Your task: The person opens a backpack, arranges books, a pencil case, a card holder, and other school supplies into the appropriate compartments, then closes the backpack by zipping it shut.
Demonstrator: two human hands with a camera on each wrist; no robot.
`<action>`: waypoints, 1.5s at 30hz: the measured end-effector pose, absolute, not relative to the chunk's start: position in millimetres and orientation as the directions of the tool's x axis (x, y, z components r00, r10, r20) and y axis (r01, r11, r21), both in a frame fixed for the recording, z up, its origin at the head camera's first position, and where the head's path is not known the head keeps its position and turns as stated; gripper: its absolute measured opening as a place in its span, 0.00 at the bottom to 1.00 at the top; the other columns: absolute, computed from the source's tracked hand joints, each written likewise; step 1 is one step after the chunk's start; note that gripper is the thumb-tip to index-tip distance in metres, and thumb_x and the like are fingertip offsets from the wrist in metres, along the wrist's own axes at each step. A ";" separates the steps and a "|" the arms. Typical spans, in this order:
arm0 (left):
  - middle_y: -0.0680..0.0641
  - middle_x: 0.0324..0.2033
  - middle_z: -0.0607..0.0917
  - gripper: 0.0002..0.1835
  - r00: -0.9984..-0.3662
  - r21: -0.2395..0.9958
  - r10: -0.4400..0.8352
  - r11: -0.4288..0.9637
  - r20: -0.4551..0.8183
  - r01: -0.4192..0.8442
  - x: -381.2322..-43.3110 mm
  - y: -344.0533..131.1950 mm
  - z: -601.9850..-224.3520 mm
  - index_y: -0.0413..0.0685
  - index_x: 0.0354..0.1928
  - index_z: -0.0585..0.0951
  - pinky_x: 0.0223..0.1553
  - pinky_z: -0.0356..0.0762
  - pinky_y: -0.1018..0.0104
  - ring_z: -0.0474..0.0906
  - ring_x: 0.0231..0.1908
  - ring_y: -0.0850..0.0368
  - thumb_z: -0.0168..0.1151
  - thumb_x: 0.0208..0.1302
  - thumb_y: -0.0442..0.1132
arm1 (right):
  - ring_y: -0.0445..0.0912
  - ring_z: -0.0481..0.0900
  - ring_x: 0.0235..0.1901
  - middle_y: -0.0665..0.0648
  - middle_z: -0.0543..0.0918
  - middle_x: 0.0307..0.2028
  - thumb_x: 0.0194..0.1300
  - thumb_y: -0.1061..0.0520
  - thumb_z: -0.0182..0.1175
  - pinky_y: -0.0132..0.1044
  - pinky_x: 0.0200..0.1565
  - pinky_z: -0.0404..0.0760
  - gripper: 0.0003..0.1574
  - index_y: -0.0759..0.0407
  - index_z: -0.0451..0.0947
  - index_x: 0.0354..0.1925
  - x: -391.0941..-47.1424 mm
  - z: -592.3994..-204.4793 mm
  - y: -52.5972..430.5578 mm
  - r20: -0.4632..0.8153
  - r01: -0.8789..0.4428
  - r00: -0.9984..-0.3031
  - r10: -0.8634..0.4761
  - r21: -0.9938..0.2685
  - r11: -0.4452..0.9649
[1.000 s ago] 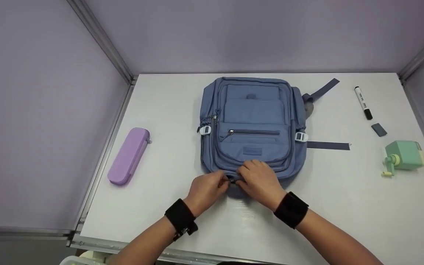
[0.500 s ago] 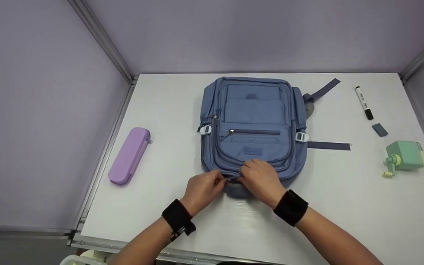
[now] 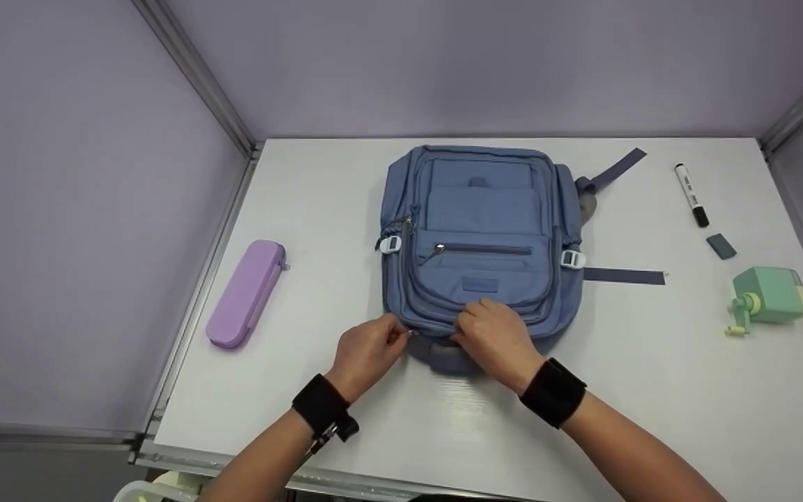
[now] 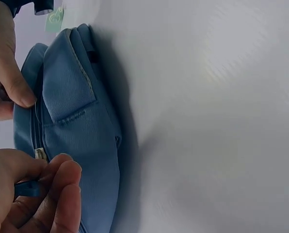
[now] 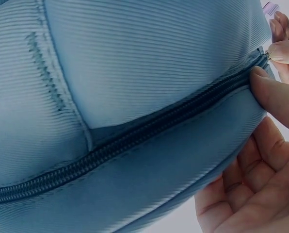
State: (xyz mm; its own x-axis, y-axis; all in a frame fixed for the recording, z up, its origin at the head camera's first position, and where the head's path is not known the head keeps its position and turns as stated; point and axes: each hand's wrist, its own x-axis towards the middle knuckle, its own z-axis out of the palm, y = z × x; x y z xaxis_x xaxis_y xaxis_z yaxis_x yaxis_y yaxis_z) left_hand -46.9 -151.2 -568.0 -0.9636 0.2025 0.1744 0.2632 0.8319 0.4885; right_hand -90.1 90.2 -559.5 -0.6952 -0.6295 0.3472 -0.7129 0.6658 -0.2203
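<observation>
A blue backpack (image 3: 482,209) lies front side up on the white table, its near edge toward me. My left hand (image 3: 368,352) pinches a zipper pull at that edge, toward the left corner. The metal slider (image 4: 40,154) sits beside the fingertips in the left wrist view, and the dark blue end of the pull (image 4: 28,188) sticks out from the hand. My right hand (image 3: 499,341) grips the fabric edge, its thumb lying along the zipper (image 5: 149,128). In the right wrist view, the stretch of zipper teeth behind the slider is closed.
A purple pencil case (image 3: 247,294) lies at the left. On the right are a black-and-white marker (image 3: 691,195), a dark eraser (image 3: 721,246) and a green crank pencil sharpener (image 3: 767,295). Two dark straps (image 3: 624,277) stretch out from the backpack's right side. Panels wall the table's sides and back.
My left hand has moved left along the near edge with the zipper pull, away from the right hand. The right hand stays nearly in place, holding the edge. The backpack lies where it was.
</observation>
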 end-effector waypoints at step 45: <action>0.54 0.33 0.86 0.03 -0.988 0.465 0.104 0.873 0.115 0.146 -66.1 -185.7 -571.4 0.52 0.38 0.86 0.30 0.78 0.63 0.81 0.30 0.61 0.68 0.69 0.42 | 0.53 0.80 0.32 0.57 0.81 0.31 0.60 0.58 0.72 0.45 0.31 0.80 0.09 0.61 0.81 0.31 -99.5 -549.0 27.2 0.355 -0.777 -0.606 -0.712 -0.072 0.626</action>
